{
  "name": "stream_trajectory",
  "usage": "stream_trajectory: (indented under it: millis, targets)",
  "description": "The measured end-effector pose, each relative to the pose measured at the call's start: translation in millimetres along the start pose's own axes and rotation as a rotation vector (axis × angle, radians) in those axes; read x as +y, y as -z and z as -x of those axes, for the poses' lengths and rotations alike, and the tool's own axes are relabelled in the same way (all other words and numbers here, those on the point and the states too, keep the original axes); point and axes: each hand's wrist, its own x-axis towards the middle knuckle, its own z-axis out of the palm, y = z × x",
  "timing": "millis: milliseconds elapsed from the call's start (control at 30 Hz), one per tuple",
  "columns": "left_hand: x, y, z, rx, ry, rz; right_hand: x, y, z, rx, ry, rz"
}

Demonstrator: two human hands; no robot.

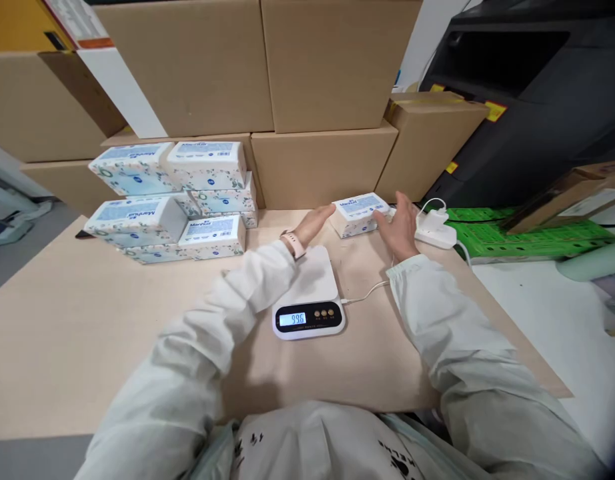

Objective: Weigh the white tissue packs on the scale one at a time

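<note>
A single white tissue pack lies on the table behind the scale, between my two hands. My left hand, with a pink band at the wrist, is at the pack's left end, fingers stretched out. On the other side, my right hand is spread, its thumb at the pack's right end. Whether either hand presses on the pack is hard to tell. The white scale reads 99.6 on its lit display, and my left forearm passes over its plate. Several more tissue packs are stacked at the left.
Cardboard boxes form a wall along the back of the wooden table. A white power strip sits by the right edge, with a cable running to the scale. Farther right are a green box and a dark machine.
</note>
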Motion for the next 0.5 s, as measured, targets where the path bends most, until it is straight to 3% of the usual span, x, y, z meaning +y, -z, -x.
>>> stream_trajectory:
  millis: [67, 167, 267, 367, 500]
  targets:
    - [3, 44.3, 24, 0.142, -0.043, -0.161, -7, 6, 6, 0.032, 0.133, 0.064]
    - [3, 126.2, 61, 0.371, -0.066, -0.389, -27, 11, 20, 0.006, 0.319, 0.099]
    - [-9, 186.9, 85, 0.505, -0.037, -0.55, -60, 7, 39, -0.116, 0.325, -0.014]
    - [-29, 205.5, 91, 0.554, -0.023, -0.613, -103, -6, 62, -0.35, 0.216, -0.221]
    - [-46, 193.4, 97, 0.565, -0.05, -0.551, -157, -39, 92, -0.742, -0.041, -0.519]
